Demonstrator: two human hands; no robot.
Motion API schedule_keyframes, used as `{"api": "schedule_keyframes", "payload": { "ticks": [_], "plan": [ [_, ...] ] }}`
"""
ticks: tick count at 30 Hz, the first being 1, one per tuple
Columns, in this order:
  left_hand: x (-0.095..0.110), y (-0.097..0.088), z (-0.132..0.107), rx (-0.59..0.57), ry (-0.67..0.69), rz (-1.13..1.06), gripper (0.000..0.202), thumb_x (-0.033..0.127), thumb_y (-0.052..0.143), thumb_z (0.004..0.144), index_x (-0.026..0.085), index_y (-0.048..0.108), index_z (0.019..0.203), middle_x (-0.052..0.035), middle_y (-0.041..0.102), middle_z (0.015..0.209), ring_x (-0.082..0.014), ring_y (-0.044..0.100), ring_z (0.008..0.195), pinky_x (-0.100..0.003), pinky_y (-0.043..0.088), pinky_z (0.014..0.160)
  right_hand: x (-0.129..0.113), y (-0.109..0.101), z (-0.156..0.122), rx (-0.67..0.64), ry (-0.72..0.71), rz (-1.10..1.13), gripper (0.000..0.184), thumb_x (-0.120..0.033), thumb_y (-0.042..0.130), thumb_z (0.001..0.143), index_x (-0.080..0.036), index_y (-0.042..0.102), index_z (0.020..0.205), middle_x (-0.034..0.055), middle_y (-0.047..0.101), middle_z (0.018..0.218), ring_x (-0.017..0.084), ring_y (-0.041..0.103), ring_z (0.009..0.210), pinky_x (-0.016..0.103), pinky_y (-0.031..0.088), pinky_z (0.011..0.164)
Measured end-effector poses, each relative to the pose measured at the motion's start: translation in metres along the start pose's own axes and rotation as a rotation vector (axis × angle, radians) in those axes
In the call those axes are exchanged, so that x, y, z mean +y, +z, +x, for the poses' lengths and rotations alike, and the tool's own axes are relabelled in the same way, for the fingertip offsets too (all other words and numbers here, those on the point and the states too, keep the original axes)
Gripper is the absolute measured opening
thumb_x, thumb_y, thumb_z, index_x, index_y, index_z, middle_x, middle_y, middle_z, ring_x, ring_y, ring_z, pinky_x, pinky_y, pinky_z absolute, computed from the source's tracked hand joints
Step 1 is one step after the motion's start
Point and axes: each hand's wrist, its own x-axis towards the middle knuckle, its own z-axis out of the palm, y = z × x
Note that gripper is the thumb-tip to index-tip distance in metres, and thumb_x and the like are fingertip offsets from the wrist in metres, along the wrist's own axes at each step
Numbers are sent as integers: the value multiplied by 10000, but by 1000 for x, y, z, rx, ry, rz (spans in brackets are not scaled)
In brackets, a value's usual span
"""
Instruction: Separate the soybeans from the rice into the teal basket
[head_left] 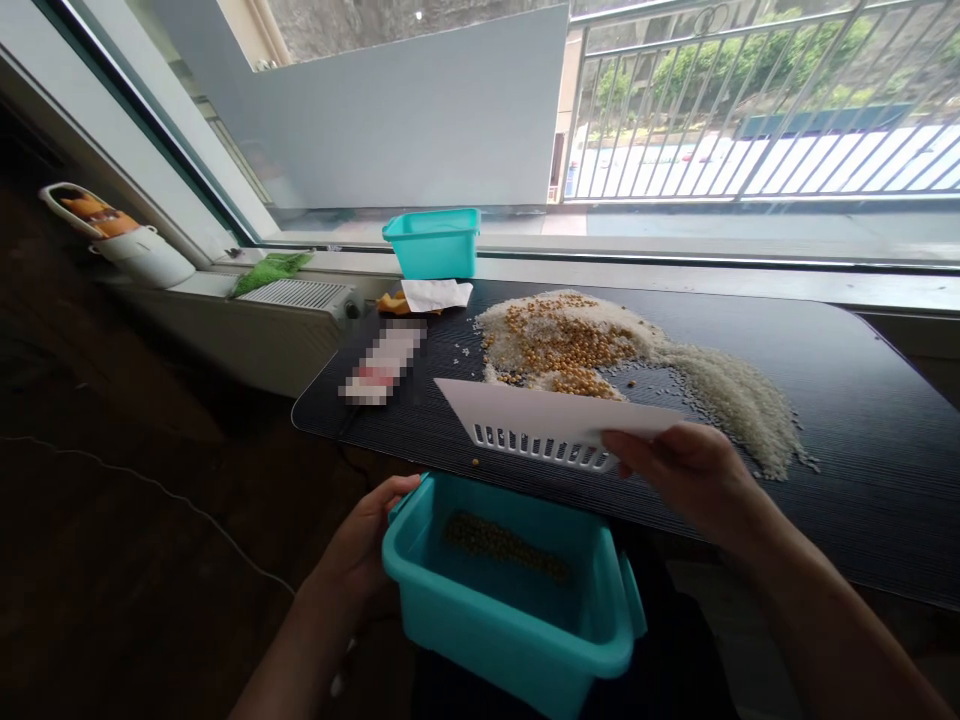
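My left hand (367, 535) grips the left end of a teal plastic bin (510, 640), which is tilted just below the table's front edge. Soybeans (499, 545) lie on the floor of that bin. In my right hand (690, 475) is a white slotted scoop (547, 415), its row of slots facing me above the table edge. Behind the scoop spreads a pile of white rice (731, 400) mixed with golden soybeans (562, 340). A single soybean (475, 462) sits near the table's front edge.
A second teal bin (439, 245) stands at the back by the window, with a white paper (439, 294) before it. A pixelated flat object (382, 365) lies on the black table's (862, 420) left side. Left of the table are a radiator (300, 295) and a white pot (142, 255).
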Motion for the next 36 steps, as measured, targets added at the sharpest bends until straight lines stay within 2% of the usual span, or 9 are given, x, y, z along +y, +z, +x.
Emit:
{"api": "schedule_keyframes", "payload": {
  "ticks": [4,6,9,12,14,18,22,28,36],
  "plan": [
    [-1,-5,-1,-51,55,-34,255,117,564,777,143,543,524,33,536,409,-80,511,374,-198,457,455,1,6,-5,-192,-25,-3,259,-472,655,683,-227,740,673,-11,661,548,143,561,494,250,471,449],
    [-4,-3,-2,-57,77,-61,256,93,556,773,145,544,523,42,518,395,-69,489,356,-182,434,430,3,-9,-17,-164,20,-9,251,-484,681,637,-241,741,655,-5,694,591,173,594,528,282,504,481],
    [-11,4,-4,-78,43,-85,250,74,533,785,137,575,547,31,544,411,-74,512,371,-182,441,442,7,-46,-32,156,138,-94,276,-523,710,528,-259,665,457,11,683,537,216,621,520,329,524,489],
    [-22,16,-4,-83,-15,-104,248,89,522,798,130,598,566,11,586,440,-87,543,396,-196,458,472,9,-82,-37,457,223,-315,231,-498,716,490,-284,651,433,12,661,500,245,653,587,340,520,521],
    [-32,25,-2,-85,-59,-106,256,114,521,806,129,598,562,-1,601,451,-99,561,413,-205,462,485,7,-95,-35,536,257,-376,223,-483,708,498,-283,641,427,13,645,490,239,645,592,331,496,500],
    [-50,37,3,-120,-115,-78,218,141,526,809,115,630,619,-27,652,519,-120,608,482,-219,482,549,6,-97,-27,528,242,-301,270,-488,692,480,-256,603,375,19,612,456,215,607,547,317,447,465],
    [-61,44,5,-140,-88,-39,171,159,546,798,120,646,666,-33,678,568,-143,637,538,-263,511,661,20,-91,-20,493,225,-127,274,-469,727,473,-217,633,422,27,639,476,173,577,504,298,435,460],
    [-63,49,5,-93,-69,11,194,175,537,809,126,647,657,-43,678,564,-169,656,583,-292,516,708,36,-88,-13,423,181,20,381,-561,762,446,-199,678,530,17,655,521,146,561,456,293,476,422],
    [-63,47,5,-80,-76,13,178,181,546,806,126,657,678,-32,661,546,-146,627,530,-292,519,705,21,-82,-13,357,174,89,402,-605,780,392,-234,682,510,-9,643,498,119,532,424,268,481,384]
  ]
}}
